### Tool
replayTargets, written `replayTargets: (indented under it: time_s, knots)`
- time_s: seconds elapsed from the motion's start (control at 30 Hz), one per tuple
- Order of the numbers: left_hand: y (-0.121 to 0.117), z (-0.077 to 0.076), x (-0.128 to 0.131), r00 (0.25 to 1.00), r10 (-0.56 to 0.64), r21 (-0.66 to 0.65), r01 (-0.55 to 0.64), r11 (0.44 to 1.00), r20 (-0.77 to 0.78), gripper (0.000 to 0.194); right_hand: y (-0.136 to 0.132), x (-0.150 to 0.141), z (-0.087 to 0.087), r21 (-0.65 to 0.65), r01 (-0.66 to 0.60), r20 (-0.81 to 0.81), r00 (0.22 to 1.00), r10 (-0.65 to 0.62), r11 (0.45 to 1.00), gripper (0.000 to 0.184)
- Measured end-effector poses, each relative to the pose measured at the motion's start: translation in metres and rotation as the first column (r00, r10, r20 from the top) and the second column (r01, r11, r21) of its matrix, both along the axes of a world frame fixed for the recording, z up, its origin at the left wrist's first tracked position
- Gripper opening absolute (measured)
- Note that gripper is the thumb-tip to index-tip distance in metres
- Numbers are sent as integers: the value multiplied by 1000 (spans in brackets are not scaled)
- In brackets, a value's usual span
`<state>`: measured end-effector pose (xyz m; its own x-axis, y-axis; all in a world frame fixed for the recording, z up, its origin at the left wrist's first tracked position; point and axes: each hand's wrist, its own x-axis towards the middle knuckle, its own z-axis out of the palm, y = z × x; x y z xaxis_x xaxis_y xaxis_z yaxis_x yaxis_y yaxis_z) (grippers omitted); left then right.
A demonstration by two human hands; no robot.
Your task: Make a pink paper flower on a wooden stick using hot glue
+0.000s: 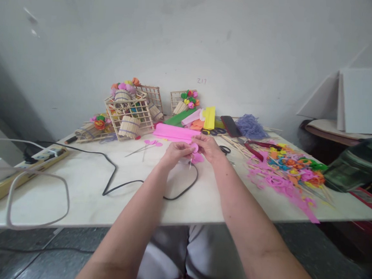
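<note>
Both my hands meet over the middle of the white table [81, 200]. My left hand [175, 150] pinches a thin stick [190, 162] that hangs down from its fingers. My right hand [208, 146] is closed on a small pink foam piece [195, 149] at the top of that stick. More pink foam [198, 158] lies on the table just under my hands. A folded pink foam sheet [175, 132] lies right behind them.
A black cable [112, 174] loops across the table in front of my hands, and a power strip [16, 171] sits at the left. Stick baskets with foam flowers [130, 111] stand at the back. Scissors [225, 150], red pliers [256, 147] and colourful foam scraps [289, 171] lie to the right.
</note>
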<state>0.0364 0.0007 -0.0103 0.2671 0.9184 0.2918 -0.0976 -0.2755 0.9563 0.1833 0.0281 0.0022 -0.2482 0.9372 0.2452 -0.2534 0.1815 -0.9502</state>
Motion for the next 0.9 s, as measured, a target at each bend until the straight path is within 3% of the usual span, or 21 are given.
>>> replayTargets:
  time_s: [0.9]
  knots:
    - [0,-1,0,997,-56,18,57,998,-51,26,2,0,-3,20,79,-38,996,-78,997,23]
